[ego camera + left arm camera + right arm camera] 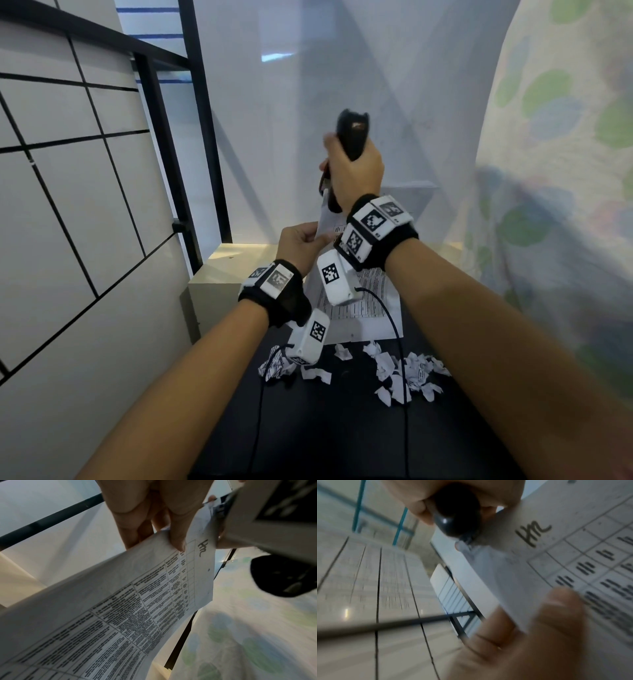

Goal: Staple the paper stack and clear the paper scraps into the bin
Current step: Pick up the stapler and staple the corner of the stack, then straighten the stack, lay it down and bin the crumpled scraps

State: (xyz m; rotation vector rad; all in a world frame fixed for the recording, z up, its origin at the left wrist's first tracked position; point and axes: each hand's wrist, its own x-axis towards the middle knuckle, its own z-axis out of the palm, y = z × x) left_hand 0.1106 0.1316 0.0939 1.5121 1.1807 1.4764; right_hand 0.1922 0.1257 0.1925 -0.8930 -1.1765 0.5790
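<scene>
My right hand (356,164) grips a black stapler (349,135) held upright in the air, its lower end over the top corner of the paper stack (363,301). My left hand (298,241) pinches that stack near the same corner and lifts it off the black table (342,428). In the left wrist view the thumb and fingers (176,536) clamp the printed sheets (137,601). The right wrist view shows the stapler (455,515) in my fist at the paper corner (505,561). Several torn paper scraps (394,373) lie on the table near me.
A cream box-like container (219,274) stands at the table's far left corner beside a white tiled wall (68,205). A black metal frame (202,137) rises behind it. Patterned fabric (565,171) hangs on the right. Wrist camera cables (397,329) trail over the scraps.
</scene>
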